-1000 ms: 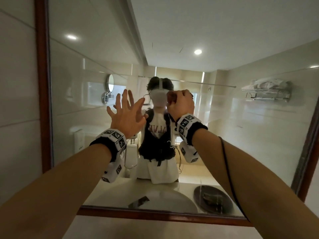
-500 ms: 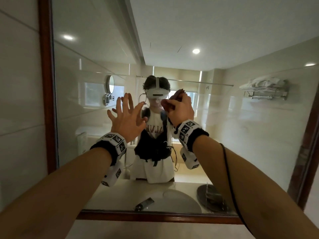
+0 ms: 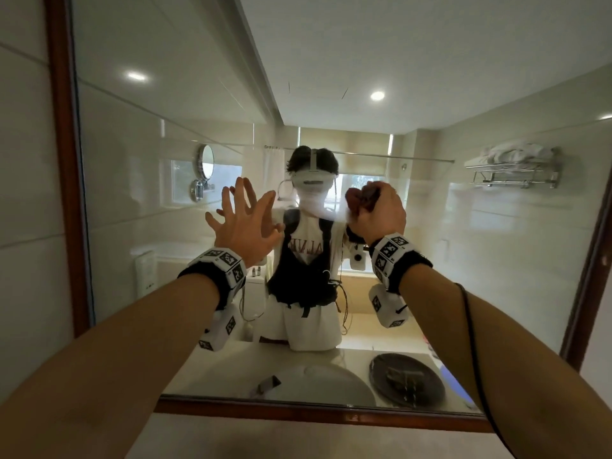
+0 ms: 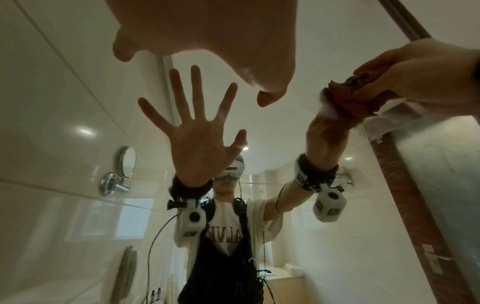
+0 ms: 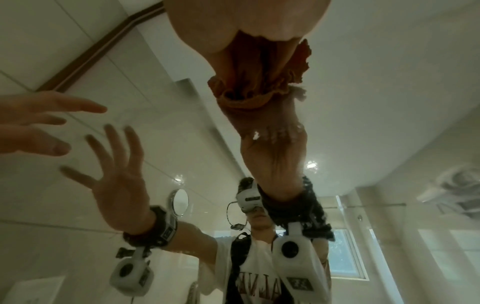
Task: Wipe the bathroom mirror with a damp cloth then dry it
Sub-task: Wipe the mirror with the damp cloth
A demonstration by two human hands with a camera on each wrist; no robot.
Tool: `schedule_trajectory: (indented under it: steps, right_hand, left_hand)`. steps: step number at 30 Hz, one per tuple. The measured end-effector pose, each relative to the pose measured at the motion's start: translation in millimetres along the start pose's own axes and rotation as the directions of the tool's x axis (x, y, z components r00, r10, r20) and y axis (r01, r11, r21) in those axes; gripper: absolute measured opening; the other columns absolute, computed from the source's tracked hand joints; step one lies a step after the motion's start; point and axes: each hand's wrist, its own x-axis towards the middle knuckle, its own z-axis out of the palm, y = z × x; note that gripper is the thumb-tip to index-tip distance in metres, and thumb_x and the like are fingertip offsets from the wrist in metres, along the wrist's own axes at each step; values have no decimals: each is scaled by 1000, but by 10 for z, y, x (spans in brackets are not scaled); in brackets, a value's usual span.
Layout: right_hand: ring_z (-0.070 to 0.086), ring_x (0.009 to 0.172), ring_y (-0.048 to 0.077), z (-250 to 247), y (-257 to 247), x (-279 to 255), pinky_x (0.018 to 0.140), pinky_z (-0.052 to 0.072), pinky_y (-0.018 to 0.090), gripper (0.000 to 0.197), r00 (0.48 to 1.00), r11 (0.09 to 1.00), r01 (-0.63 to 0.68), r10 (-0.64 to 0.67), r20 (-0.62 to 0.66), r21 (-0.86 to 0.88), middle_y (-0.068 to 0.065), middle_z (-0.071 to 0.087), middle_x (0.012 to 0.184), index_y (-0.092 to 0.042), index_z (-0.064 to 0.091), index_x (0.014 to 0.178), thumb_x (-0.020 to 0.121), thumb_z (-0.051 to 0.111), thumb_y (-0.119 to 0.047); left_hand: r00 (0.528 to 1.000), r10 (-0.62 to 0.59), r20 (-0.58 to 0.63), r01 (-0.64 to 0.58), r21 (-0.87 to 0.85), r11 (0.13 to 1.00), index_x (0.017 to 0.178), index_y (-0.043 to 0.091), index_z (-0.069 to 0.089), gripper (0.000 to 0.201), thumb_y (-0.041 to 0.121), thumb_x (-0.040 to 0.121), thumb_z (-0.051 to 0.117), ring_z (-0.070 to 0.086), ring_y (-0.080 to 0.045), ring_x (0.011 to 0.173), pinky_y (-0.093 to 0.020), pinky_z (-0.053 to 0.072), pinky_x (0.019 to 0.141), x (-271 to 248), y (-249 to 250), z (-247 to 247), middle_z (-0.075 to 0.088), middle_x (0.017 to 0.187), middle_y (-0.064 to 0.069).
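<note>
The wood-framed mirror fills the head view. My right hand grips a bunched rust-brown cloth and presses it on the glass at face height. A faint wet smear trails to the cloth's left. The right wrist view shows the cloth squeezed under my right hand and meeting its own reflection. My left hand is raised to the left with fingers spread, holding nothing, very close to the glass. In the left wrist view my left hand sits at the top, the cloth at the right.
The dark wooden frame borders tiled wall on the left. A pale counter lies below the mirror's bottom edge. Reflected in the glass are a sink basin, a dark plate, a round wall mirror and a towel rack.
My right hand has carried the cloth to the right across the glass, leaving a faint smear behind it. The left hand stays spread in about the same place.
</note>
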Motion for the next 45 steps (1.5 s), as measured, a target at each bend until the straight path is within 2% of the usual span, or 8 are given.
schedule_trajectory:
  steps: [3, 8, 12, 16, 27, 34, 40, 45]
  right_hand:
    - [52, 110, 22, 6, -17, -20, 89, 37, 23, 35, 1000, 999, -8, 8, -4, -45, 5, 50, 125, -14, 59, 118, 83, 63, -19]
    - [55, 103, 28, 49, -206, -4, 94, 46, 37, 28, 1000, 998, 12, -11, 14, -66, 9, 57, 113, -11, 64, 113, 86, 55, -12]
    - [56, 97, 29, 236, -475, -57, 86, 46, 34, 25, 999, 995, 40, -40, 10, -86, 10, 58, 107, -10, 66, 108, 86, 53, -12]
    - [55, 96, 29, 554, -905, -172, 80, 39, 29, 24, 992, 985, 122, -119, 32, -123, 11, 58, 106, -9, 66, 107, 89, 53, -16]
    - [52, 106, 27, 1606, -1859, -703, 89, 46, 37, 29, 934, 936, 323, -290, 211, -141, 6, 56, 114, -22, 67, 115, 88, 59, -25]
    - [44, 112, 28, 1255, -1658, -642, 92, 45, 41, 33, 910, 866, 396, -324, 261, -305, 8, 47, 119, -31, 65, 120, 92, 53, -44]
    - [57, 103, 35, 707, -1250, -436, 89, 48, 44, 39, 968, 899, 196, -112, 226, -392, 15, 47, 129, -15, 48, 129, 93, 53, -30]
    - [56, 105, 39, 541, -1112, -379, 89, 46, 43, 37, 981, 912, 120, -49, 186, -393, 17, 43, 131, -16, 49, 127, 91, 55, -26]
  left_hand:
    - [1000, -5, 9, 4, 27, 1000, 151, 46, 9, 79, 64, 87, 51, -14, -35, 149, -73, 10, 109, 33, -42, -39, -24, 162, -5]
    - [1000, -16, -4, 16, 58, 998, 152, 44, 6, 82, 66, 87, 50, -15, -36, 149, -72, 10, 111, 111, -245, -94, -24, 162, -5]
    - [1000, -19, -1, 19, 41, 999, 152, 45, 6, 82, 66, 87, 51, -16, -34, 150, -71, 8, 111, 139, -512, -120, -23, 162, -5]
    - [1000, -10, -12, 11, 56, 998, 152, 44, 6, 81, 66, 87, 50, -14, -34, 150, -70, 10, 111, 137, -851, -150, -24, 162, -6]
    - [998, -38, -52, 41, 57, 998, 152, 45, 4, 85, 70, 85, 49, -12, -37, 149, -74, 14, 110, 53, -1801, -359, -20, 162, -4]
    - [999, -36, -34, 39, 97, 995, 153, 43, 8, 86, 65, 84, 54, -7, -38, 149, -74, 18, 108, -50, -1831, -342, -17, 163, -7]
    - [1000, -15, -6, 16, 63, 998, 153, 43, 6, 84, 64, 86, 52, -13, -35, 149, -74, 13, 109, -41, -1564, -398, -22, 162, -4]
    - [1000, -28, 14, 27, 46, 999, 154, 43, 5, 85, 66, 86, 51, -14, -35, 149, -74, 12, 110, -41, -1474, -338, -23, 162, -5]
